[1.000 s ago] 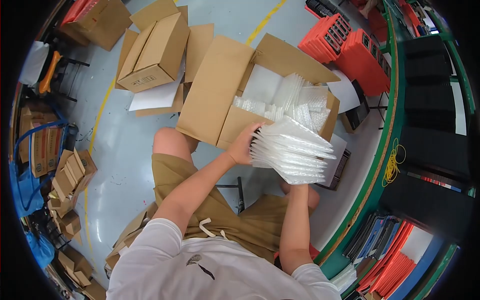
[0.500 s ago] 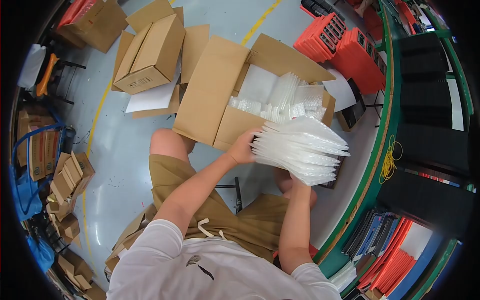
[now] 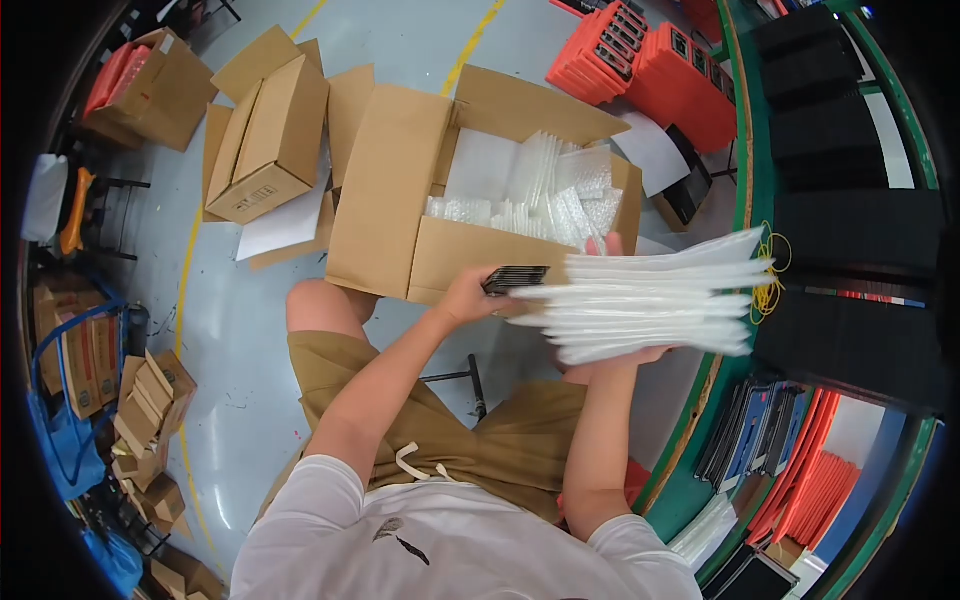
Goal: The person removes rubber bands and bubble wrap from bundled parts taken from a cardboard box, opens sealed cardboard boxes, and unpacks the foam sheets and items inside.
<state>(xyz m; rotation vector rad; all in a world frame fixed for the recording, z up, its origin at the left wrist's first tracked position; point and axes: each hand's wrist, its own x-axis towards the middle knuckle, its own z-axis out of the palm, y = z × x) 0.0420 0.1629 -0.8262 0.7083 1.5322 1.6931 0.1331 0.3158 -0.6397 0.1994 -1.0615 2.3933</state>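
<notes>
My left hand [image 3: 470, 296] is closed around a small stack of thin black flat pieces [image 3: 516, 279], whose exact kind I cannot make out. Just right of it, a thick stack of white bubble-wrap pouches [image 3: 650, 300] lies across my right hand [image 3: 645, 355]. That hand grips the stack from below, with fingertips showing at its far edge and the palm mostly hidden. Beyond both hands stands an open cardboard box [image 3: 500, 255], holding more bubble-wrap pouches [image 3: 535, 175].
Another cardboard box [image 3: 270, 140] stands on the floor at the left. Red stacked trays [image 3: 685, 85] are at the upper right. Along the right runs a green-edged bench [image 3: 745, 150] with black stacks and a yellow cord [image 3: 780, 250]. Smaller cartons [image 3: 150, 410] lie at far left.
The pouch stack has shifted right in my right hand, away from my left hand. The black pieces in my left hand now show more fully. The view has turned slightly.
</notes>
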